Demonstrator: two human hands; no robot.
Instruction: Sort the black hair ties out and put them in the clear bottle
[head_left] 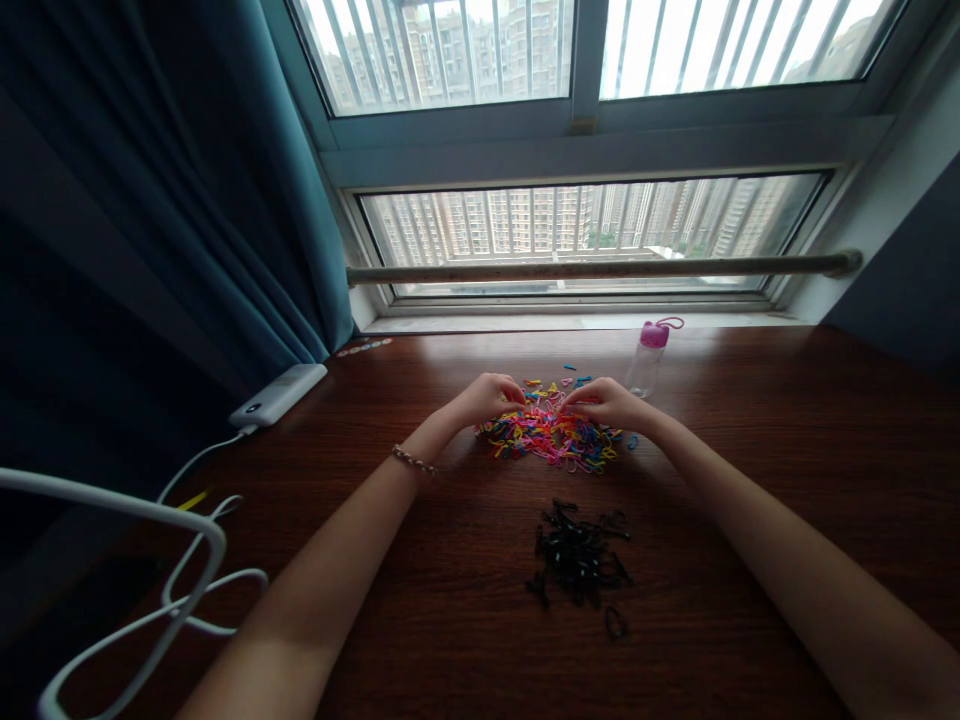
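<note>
A loose heap of small colourful elastic bands [551, 440], pink, yellow, blue and red, lies on the brown wooden table [727, 600]. At the heap's left side my left hand [491, 397] has its fingers curled and pressed together, with the tips over the bands. From the right, my right hand [606, 402] reaches in with thumb and fingertips pinched at the bands. Whatever either hand pinches is too small to make out. Nearer to me, apart from the coloured heap, sits a pile of black elastic bands [577, 555]. One black band [615, 623] lies just in front of it.
A clear bottle [643, 370] with a pink lid stands behind my right hand. To the left are a white power bank [279, 394] and a looping white cable [214, 545]. A blue curtain [277, 220] hangs there, and a window rail [600, 269] crosses beyond the table.
</note>
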